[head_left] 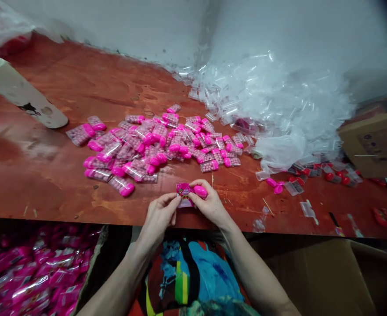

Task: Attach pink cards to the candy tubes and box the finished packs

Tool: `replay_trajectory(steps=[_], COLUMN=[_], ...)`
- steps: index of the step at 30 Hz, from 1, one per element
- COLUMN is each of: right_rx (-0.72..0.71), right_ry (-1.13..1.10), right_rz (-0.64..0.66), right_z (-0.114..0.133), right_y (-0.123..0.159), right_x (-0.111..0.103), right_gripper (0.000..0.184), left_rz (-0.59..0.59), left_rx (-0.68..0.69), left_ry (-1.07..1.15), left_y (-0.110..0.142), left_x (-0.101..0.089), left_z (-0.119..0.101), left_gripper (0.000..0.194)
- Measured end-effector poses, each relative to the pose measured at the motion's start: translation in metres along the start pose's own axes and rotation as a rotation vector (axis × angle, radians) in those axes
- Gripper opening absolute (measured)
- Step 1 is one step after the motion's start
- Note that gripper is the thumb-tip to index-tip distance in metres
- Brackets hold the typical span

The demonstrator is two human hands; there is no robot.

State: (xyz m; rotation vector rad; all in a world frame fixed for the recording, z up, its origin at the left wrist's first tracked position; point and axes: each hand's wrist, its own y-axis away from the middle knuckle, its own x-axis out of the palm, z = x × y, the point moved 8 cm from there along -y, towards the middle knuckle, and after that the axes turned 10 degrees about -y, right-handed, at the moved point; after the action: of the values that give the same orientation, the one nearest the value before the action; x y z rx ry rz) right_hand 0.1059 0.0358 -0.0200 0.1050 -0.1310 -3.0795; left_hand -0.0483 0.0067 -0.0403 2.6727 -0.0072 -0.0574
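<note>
Between both hands, just above the table's front edge, is a small candy box [200, 191] with a pink cap and a printed pink label [185, 191]. My left hand [160, 212] pinches the label's left edge between thumb and fingers. My right hand [209, 205] grips the box near its pink cap, thumb pressing on the label. How far the label wraps round the box is hidden by the fingers. Beyond the hands lies a loose pile of clear boxes [140, 145] with pink caps, filled with pale pink balls.
A heap of clear plastic cases [272, 96] stands against the wall at the back right. A cardboard box [374, 142] is at right. A whitish cylinder [22, 94] lies at left. Pink wrapped packets [31, 272] fill a container below left. Red-capped pieces [338, 173] are scattered at right.
</note>
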Motion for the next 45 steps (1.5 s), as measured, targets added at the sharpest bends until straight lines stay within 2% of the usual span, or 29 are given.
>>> replay_trajectory(steps=[2,5,7,10,12,15,20,24,27,31,35,38,41,43,45], right_rx=[-0.022,-0.058,-0.048,-0.026,-0.018,0.014,0.08,0.024,-0.017,-0.118,-0.11,-0.101,-0.093,-0.01,0.077], right_ry=[0.094,0.206,0.176,0.064,0.032,0.017,-0.005,0.196,0.393,0.68,0.773,0.676,0.354,0.061,-0.142], right_rz=[-0.022,-0.075,-0.048,0.021,0.034,0.017,-0.02,-0.031,0.039,0.103,0.086,-0.042,-0.175,-0.122,-0.027], right_z=[0.001,0.002,0.001,0.001,0.002,-0.002,-0.013,-0.007,0.0,0.01,0.009,0.01,0.012,0.006,0.002], right_y=[-0.003,-0.008,-0.011,-0.012,-0.012,-0.012,-0.019,-0.026,-0.027,-0.024,-0.024,-0.023,-0.016,-0.012,-0.008], right_x=[-0.001,-0.002,0.003,0.014,0.02,0.026,0.03,0.023,0.024,0.028,0.02,0.005,-0.002,0.01,0.028], right_gripper=[0.018,0.02,0.024,0.03,0.034,0.037,0.034,0.032,0.035,0.044,0.046,0.049,0.05,0.054,0.054], left_rz=[-0.001,-0.09,-0.111,-0.017,0.02,-0.037,-0.117,-0.177,-0.201,-0.209,-0.237,-0.25,-0.205,-0.132,-0.058], left_rx=[-0.047,-0.06,-0.058,-0.062,-0.068,-0.074,-0.109,-0.106,-0.09,-0.045,-0.025,-0.062,-0.109,-0.138,-0.158], left_ry=[-0.034,-0.069,-0.042,-0.008,-0.016,0.02,0.038,-0.075,-0.158,-0.224,-0.189,-0.081,0.044,0.141,0.223], left_y=[-0.004,-0.006,-0.007,-0.008,-0.009,-0.012,-0.013,-0.014,-0.015,-0.018,-0.018,-0.015,-0.012,-0.01,-0.008], left_x=[-0.007,-0.021,-0.026,-0.021,-0.019,-0.025,-0.037,-0.053,-0.064,-0.069,-0.071,-0.071,-0.063,-0.052,-0.041], left_z=[0.001,0.001,0.0,-0.002,-0.001,0.002,0.009,0.008,0.006,0.005,0.006,0.008,0.008,0.007,0.008], left_gripper=[0.034,0.032,0.038,0.048,0.044,0.037,0.036,0.036,0.034,0.032,0.029,0.029,0.033,0.035,0.036])
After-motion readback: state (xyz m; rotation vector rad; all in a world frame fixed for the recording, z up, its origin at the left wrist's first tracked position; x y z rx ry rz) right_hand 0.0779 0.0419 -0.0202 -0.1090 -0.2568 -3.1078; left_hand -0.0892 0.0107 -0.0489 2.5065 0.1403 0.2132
